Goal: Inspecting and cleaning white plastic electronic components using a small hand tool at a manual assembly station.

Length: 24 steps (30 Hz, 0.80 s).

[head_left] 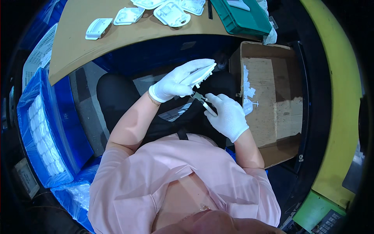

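Above my lap, my left hand [173,82], in a white knit glove, is closed on a white moulded plastic part [201,75]. The part is tilted, and small pegs stick out from its underside. My right hand [229,116], gloved alike, grips a pair of nippers [210,109] with pale handles. The nippers' metal jaws point up and left, just below the plastic part; whether they touch it I cannot tell. Several similar white plastic parts [171,14] lie on the tan work table [128,37] at the far side.
At right stands an open cardboard box [286,105] with small white plastic scraps [248,91] along its left side. A green crate [247,19] sits on the table's right end. On the left are a blue-lined bin [64,163] of wrapped white pieces and a white basket [34,58].
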### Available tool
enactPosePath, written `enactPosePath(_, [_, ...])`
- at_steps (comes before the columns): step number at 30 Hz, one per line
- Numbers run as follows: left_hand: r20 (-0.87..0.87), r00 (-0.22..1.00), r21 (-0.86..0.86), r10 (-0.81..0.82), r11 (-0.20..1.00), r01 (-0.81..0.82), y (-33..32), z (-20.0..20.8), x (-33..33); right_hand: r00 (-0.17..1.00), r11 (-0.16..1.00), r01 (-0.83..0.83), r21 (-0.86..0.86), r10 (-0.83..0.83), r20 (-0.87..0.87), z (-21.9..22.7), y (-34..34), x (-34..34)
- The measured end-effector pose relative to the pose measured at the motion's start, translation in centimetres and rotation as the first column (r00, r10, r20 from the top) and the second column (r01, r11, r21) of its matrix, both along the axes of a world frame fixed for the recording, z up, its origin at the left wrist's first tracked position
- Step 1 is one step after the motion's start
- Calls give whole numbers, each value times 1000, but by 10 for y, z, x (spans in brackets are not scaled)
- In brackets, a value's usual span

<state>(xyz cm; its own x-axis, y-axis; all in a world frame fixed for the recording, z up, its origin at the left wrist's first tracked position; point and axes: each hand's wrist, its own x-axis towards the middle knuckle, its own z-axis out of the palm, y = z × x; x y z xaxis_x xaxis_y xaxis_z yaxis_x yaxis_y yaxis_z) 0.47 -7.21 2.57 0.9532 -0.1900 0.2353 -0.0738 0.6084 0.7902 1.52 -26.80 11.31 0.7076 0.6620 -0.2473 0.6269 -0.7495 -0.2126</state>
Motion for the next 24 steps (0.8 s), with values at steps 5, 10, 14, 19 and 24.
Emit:
enactPosePath(5, [14,1000,-27,3,1000,-3,0,0,-1,999,1000,-20,-1,20,34,0,3,-2])
enactPosePath(10, [46,999,-30,20,999,-19,-1,0,-1,996,1000,-22,-16,23,80,-1,6,-4])
enactPosePath(14, [15,999,-15,31,999,-31,2,1,0,992,999,-28,-27,31,126,-1,8,-5])
enactPosePath(19, [26,999,-1,36,999,-36,4,4,-1,999,999,-9,41,7,41,-1,6,-2])
enactPosePath(24, [22,999,-19,33,999,-33,5,4,-1,1000,1000,6,20,-6,8,4,9,-2])
